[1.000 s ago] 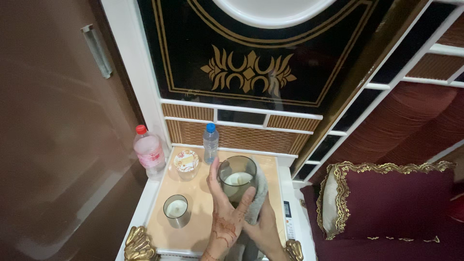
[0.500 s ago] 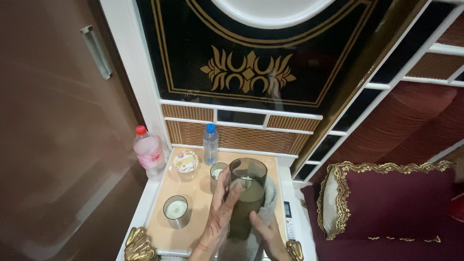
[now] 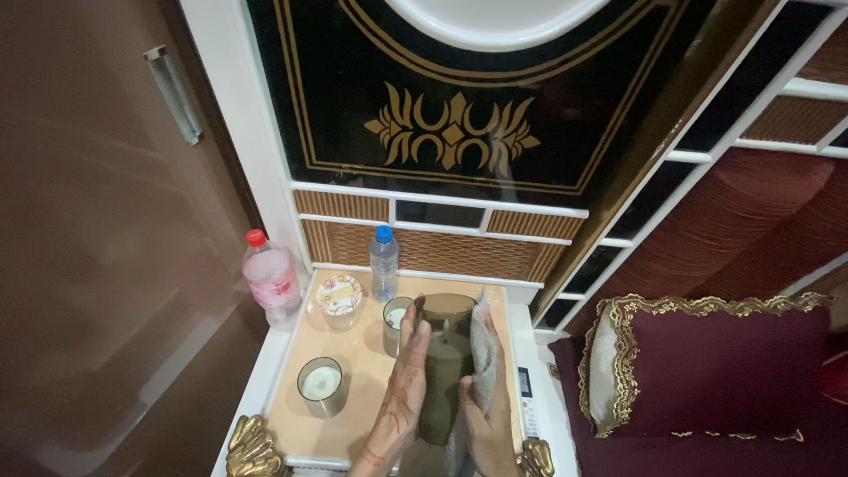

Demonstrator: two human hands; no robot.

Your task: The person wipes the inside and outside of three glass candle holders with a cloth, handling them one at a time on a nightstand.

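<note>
- The tall dark glass holder (image 3: 444, 367) is in the lower middle of the frame, lifted a little above the tabletop (image 3: 362, 406) and tilted, its open mouth toward the headboard.
- The left hand (image 3: 402, 397) lies flat along the glass's left side with the fingers stretched up, so it seems to steady it.
- The right hand (image 3: 481, 415) presses a grey cloth (image 3: 483, 353) against the right side of the glass; the cloth sits between palm and glass, as for wiping.
- A smaller candle glass (image 3: 395, 324) stands just behind the big one, partly hidden by it.
- Another candle glass (image 3: 321, 386) stands apart at the lower left of the tabletop.
- A small cup with a patterned lid (image 3: 339, 299) and a clear bottle with a blue cap (image 3: 383, 263) stand at the back edge.
- A bottle with a red cap (image 3: 270, 278) stands at the left rim.
- A remote control (image 3: 526, 402) lies at the right edge, beside a dark red cushion (image 3: 707, 371).
</note>
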